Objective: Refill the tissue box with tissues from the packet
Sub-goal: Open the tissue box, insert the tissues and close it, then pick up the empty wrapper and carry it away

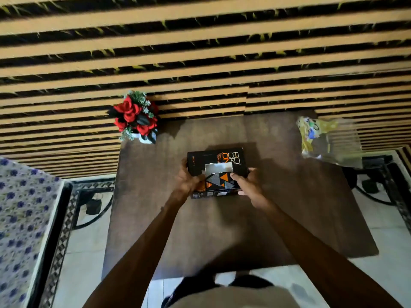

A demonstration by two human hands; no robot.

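A black tissue box (216, 160) with orange lettering and triangle patterns lies flat on the dark brown table (222, 230), near its middle. Its top slot shows white tissue (218, 168). My left hand (189, 182) grips the box's left end. My right hand (249, 185) holds the right end, thumb on the top face. A yellow and clear plastic tissue packet (327, 141) rests on the far right corner of the table, apart from both hands.
A pot of red artificial roses (135, 117) stands at the table's far left corner. A slatted wooden wall (200, 63) runs behind the table. A floral-covered seat (20, 218) sits to the left, a metal-framed chair (378, 174) to the right.
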